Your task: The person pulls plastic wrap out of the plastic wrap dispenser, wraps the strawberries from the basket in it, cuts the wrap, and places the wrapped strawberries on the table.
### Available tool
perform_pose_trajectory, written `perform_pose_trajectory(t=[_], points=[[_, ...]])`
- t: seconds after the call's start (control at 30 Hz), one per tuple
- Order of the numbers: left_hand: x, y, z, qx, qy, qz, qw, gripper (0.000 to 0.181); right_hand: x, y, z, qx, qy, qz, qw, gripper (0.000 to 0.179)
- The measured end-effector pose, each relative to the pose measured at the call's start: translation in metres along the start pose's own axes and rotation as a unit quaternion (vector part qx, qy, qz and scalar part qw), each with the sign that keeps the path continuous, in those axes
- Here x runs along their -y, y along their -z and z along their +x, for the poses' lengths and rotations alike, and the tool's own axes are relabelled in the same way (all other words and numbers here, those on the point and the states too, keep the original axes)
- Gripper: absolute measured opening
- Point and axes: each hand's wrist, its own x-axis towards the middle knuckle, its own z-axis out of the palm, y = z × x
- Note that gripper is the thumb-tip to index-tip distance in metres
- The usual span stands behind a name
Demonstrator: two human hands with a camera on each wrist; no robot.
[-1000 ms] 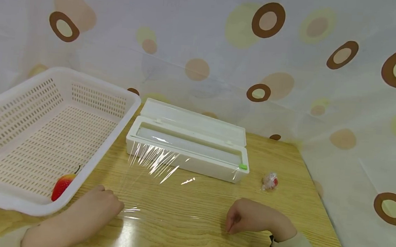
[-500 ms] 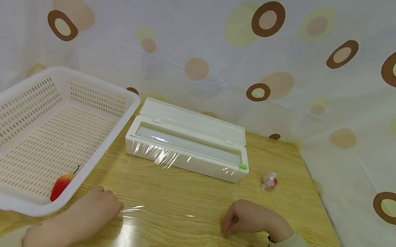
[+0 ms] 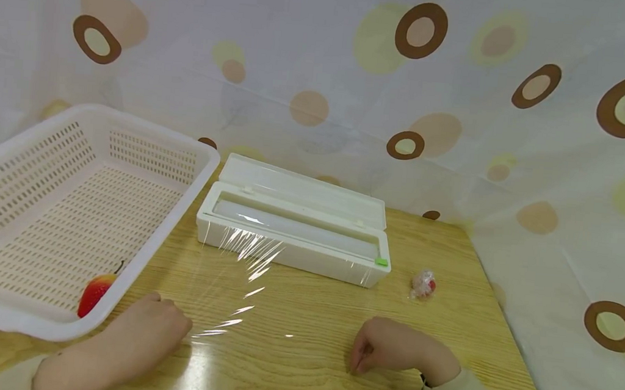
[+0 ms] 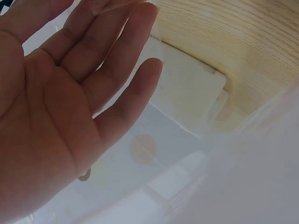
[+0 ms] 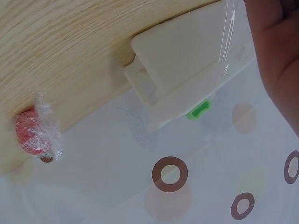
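Between left hand (image 3: 147,332) and right hand (image 3: 391,348): clear film (image 3: 254,267), barely visible. Both pinch it; right wrist view crops grip.

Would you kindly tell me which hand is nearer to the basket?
Left: the left hand is just right of the basket, while the right hand is much farther to its right.

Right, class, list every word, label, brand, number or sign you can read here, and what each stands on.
None: no readable text in any view.
Clear film: glints only.
White box and green tab: no lettering shows.
White basket and red fruit: no lettering shows.
Wrapped red item: too small to tell.
Patterned sheet: rings and spots, no letters or numbers.
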Motion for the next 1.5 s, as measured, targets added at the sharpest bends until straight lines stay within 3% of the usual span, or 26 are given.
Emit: perform_pose_trajectory(t=[0.27, 0.57, 0.9, 1.07, 1.27, 1.43, 1.5], points=[[0.001, -0.005, -0.002, -0.001, 0.000, -0.007, 1.0000, 0.024, -0.001, -0.008, 0.006, -0.010, -0.007, -0.026, 0.9996, 0.006], [0.002, -0.008, -0.006, -0.007, -0.004, -0.005, 1.0000, 0.023, 0.001, -0.008, 0.005, -0.012, -0.012, -0.014, 0.9998, 0.006], [0.003, -0.014, -0.009, 0.007, 0.003, -0.023, 0.9997, 0.020, -0.003, -0.014, 0.009, -0.022, 0.019, -0.005, 0.9996, 0.004], [0.000, -0.014, -0.009, -0.001, 0.019, -0.046, 0.9988, 0.022, -0.007, -0.020, 0.013, -0.035, 0.029, -0.010, 0.9989, 0.007], [-0.001, -0.015, -0.010, 0.011, 0.043, -0.071, 0.9965, 0.022, -0.004, -0.022, 0.017, -0.046, 0.019, -0.034, 0.9982, 0.012], [-0.003, -0.020, -0.016, 0.022, 0.056, -0.042, 0.9973, 0.019, -0.003, -0.023, 0.017, -0.047, 0.008, -0.046, 0.9978, 0.012], [-0.006, -0.020, -0.017, 0.042, 0.062, -0.027, 0.9969, 0.017, -0.003, -0.023, 0.017, -0.046, 0.006, -0.044, 0.9980, 0.013]])
